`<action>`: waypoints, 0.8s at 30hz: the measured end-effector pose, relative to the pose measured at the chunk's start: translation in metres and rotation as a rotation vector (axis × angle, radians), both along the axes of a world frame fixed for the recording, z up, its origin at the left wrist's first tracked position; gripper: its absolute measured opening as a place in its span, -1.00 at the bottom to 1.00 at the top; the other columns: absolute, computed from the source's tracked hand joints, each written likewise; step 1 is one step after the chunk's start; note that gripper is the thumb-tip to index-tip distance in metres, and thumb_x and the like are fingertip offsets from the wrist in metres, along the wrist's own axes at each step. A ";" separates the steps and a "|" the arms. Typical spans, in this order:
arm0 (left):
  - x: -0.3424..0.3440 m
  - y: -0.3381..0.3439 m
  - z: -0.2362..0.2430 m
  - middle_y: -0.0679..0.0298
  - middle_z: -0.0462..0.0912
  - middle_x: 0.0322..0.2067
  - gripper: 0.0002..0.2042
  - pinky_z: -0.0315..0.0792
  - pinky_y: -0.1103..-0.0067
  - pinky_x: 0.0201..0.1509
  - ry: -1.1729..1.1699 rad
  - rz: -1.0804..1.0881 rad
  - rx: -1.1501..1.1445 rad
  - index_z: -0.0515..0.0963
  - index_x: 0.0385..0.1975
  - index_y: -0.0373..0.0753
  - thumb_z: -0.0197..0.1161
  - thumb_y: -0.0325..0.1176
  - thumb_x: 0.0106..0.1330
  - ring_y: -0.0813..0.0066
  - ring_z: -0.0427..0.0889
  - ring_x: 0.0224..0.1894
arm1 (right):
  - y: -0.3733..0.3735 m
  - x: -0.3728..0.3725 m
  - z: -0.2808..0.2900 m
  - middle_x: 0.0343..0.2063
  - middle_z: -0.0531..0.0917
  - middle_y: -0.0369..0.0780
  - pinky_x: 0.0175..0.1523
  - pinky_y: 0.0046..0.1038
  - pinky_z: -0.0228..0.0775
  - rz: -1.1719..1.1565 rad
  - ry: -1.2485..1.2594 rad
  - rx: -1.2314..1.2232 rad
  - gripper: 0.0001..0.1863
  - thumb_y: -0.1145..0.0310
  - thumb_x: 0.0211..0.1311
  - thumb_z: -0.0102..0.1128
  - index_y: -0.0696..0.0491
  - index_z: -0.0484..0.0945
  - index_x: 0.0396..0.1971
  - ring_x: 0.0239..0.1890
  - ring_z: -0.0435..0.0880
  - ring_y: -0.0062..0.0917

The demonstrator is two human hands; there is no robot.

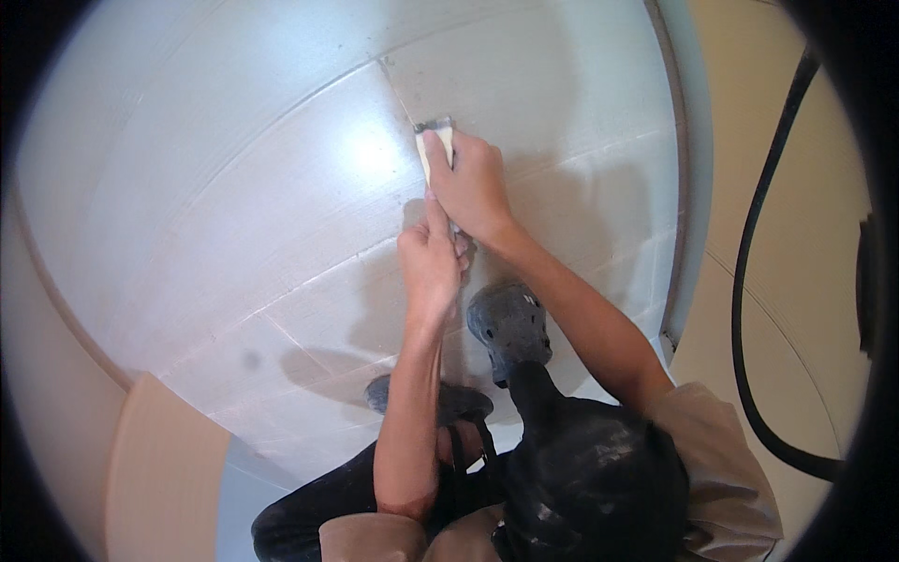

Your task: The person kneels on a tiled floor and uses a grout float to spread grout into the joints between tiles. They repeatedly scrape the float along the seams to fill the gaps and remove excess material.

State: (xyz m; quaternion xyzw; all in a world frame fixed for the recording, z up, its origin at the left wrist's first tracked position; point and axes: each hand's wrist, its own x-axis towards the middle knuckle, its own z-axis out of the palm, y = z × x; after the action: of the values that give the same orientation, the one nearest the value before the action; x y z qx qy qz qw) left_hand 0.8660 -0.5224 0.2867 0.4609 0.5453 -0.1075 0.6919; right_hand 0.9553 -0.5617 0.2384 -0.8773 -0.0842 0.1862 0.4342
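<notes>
A scraper-like hand tool (435, 161) with a pale body and a dark, flat front edge rests on the tiled floor (309, 201), its tip beside a thin joint line. My right hand (476, 187) is closed around the pale body, thumb laid along its top. Just behind and nearer to me, my left hand (431, 267) has its fingers curled around the tool's rear end, with one finger stretched forward beneath the right hand. The palms hide much of the tool's grip.
My dark grey shoes (510, 323) stand on the tiles close behind my hands. A brown-edged wall (676, 187) curves along the right, with a black cable or strap (744, 281) beyond it. A pale wooden panel (164, 468) stands at the lower left.
</notes>
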 end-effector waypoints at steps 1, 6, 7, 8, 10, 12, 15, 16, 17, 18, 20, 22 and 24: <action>-0.001 0.000 0.001 0.42 0.40 -0.69 -0.49 0.10 0.66 -0.70 0.013 -0.036 0.008 0.46 -0.56 -0.21 -0.04 0.04 0.57 0.71 0.28 -0.71 | 0.000 0.000 0.001 -0.65 0.60 0.11 -0.38 -0.17 0.48 0.000 -0.028 0.006 -0.49 0.11 0.37 0.09 0.30 0.59 -0.56 -0.55 0.68 -0.08; 0.037 0.046 -0.013 0.38 0.40 -0.71 -0.45 0.16 0.59 -0.67 -0.179 0.015 -0.078 0.52 -0.57 -0.28 -0.07 0.02 0.59 0.65 0.31 -0.69 | 0.040 0.044 0.002 -0.62 0.62 0.13 -0.32 -0.15 0.52 0.013 -0.072 -0.079 -0.53 0.15 0.35 0.11 0.30 0.62 -0.54 -0.50 0.70 -0.04; 0.029 0.040 -0.016 0.39 0.41 -0.70 -0.47 0.13 0.61 -0.68 -0.131 0.002 -0.051 0.52 -0.54 -0.27 -0.06 0.02 0.58 0.67 0.30 -0.70 | 0.034 0.034 -0.002 -0.63 0.61 0.12 -0.32 -0.16 0.52 0.017 -0.066 -0.062 -0.52 0.14 0.35 0.10 0.30 0.62 -0.54 -0.51 0.70 -0.04; 0.014 0.026 -0.018 0.40 0.41 -0.68 -0.50 0.09 0.63 -0.70 -0.085 -0.002 -0.014 0.52 -0.50 -0.26 -0.05 0.02 0.58 0.68 0.28 -0.70 | 0.021 0.018 -0.007 -0.64 0.61 0.12 -0.33 -0.16 0.52 0.030 -0.063 -0.034 -0.51 0.13 0.35 0.09 0.29 0.62 -0.55 -0.52 0.70 -0.04; 0.006 0.013 -0.008 0.41 0.42 -0.68 -0.53 0.08 0.63 -0.71 -0.043 0.041 -0.137 0.53 -0.46 -0.25 -0.04 -0.01 0.58 0.69 0.28 -0.71 | 0.015 0.017 -0.014 -0.65 0.61 0.12 -0.34 -0.17 0.51 0.033 -0.078 -0.015 -0.50 0.12 0.35 0.09 0.29 0.62 -0.56 -0.52 0.70 -0.04; 0.025 0.028 -0.009 0.39 0.44 -0.67 -0.54 0.12 0.63 -0.69 -0.074 -0.069 0.024 0.53 -0.45 -0.25 -0.05 -0.02 0.58 0.67 0.30 -0.70 | 0.017 0.026 -0.022 -0.63 0.62 0.12 -0.35 -0.17 0.51 0.026 -0.102 -0.028 -0.50 0.12 0.35 0.09 0.29 0.62 -0.56 -0.52 0.70 -0.05; 0.030 0.040 -0.025 0.35 0.48 -0.66 -0.52 0.18 0.61 -0.68 -0.161 -0.048 0.010 0.53 -0.49 -0.25 -0.04 -0.01 0.58 0.67 0.32 -0.69 | 0.044 0.052 -0.010 -0.59 0.64 0.11 -0.34 -0.18 0.51 0.049 -0.050 -0.033 -0.53 0.15 0.36 0.09 0.28 0.63 -0.54 -0.50 0.71 -0.08; 0.022 0.037 -0.027 0.35 0.47 -0.66 -0.52 0.17 0.61 -0.68 -0.123 -0.041 0.038 0.53 -0.49 -0.25 -0.04 0.00 0.58 0.67 0.32 -0.69 | 0.042 0.041 -0.012 -0.57 0.65 0.10 -0.32 -0.19 0.52 0.064 -0.074 -0.106 -0.53 0.15 0.37 0.09 0.28 0.63 -0.54 -0.49 0.72 -0.11; 0.020 0.031 -0.025 0.36 0.46 -0.67 -0.52 0.17 0.61 -0.68 -0.104 -0.029 0.069 0.53 -0.49 -0.25 -0.04 0.00 0.58 0.68 0.32 -0.69 | 0.033 0.032 -0.013 -0.58 0.65 0.10 -0.31 -0.20 0.52 0.062 -0.062 -0.083 -0.51 0.13 0.37 0.08 0.28 0.63 -0.54 -0.49 0.72 -0.11; 0.014 0.022 -0.023 0.36 0.44 -0.68 -0.51 0.16 0.61 -0.67 -0.016 -0.059 0.061 0.53 -0.49 -0.26 -0.04 0.00 0.58 0.68 0.31 -0.69 | 0.019 0.022 -0.018 -0.58 0.65 0.10 -0.30 -0.20 0.52 0.060 -0.048 -0.058 -0.50 0.12 0.37 0.07 0.28 0.63 -0.55 -0.49 0.72 -0.10; 0.020 0.022 -0.021 0.37 0.42 -0.68 -0.52 0.15 0.61 -0.68 -0.045 -0.047 0.055 0.54 -0.46 -0.27 -0.04 -0.01 0.58 0.68 0.30 -0.69 | 0.013 0.018 -0.018 -0.60 0.64 0.11 -0.30 -0.20 0.52 0.029 -0.058 -0.029 -0.48 0.10 0.36 0.07 0.30 0.62 -0.56 -0.47 0.72 -0.06; 0.027 0.035 -0.020 0.38 0.42 -0.68 -0.56 0.15 0.60 -0.69 -0.152 -0.053 0.047 0.56 -0.37 -0.28 -0.04 -0.04 0.58 0.70 0.28 -0.69 | 0.035 0.038 -0.022 -0.60 0.63 0.12 -0.30 -0.19 0.52 0.041 -0.089 -0.061 -0.49 0.12 0.36 0.08 0.30 0.62 -0.56 -0.47 0.71 -0.04; 0.027 0.041 -0.023 0.40 0.40 -0.68 -0.63 0.14 0.60 -0.70 -0.185 -0.025 0.012 0.54 -0.29 -0.26 -0.06 -0.10 0.59 0.71 0.27 -0.70 | 0.048 0.046 0.010 -0.62 0.61 0.14 -0.30 -0.16 0.52 0.039 0.080 -0.048 -0.51 0.14 0.35 0.10 0.31 0.61 -0.56 -0.49 0.69 0.00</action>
State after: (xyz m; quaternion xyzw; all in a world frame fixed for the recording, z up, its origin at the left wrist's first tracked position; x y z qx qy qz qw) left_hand 0.8927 -0.4810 0.2634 0.4797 0.4738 -0.0697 0.7352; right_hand 1.0014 -0.5138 0.2485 -0.8776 -0.0793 0.2313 0.4123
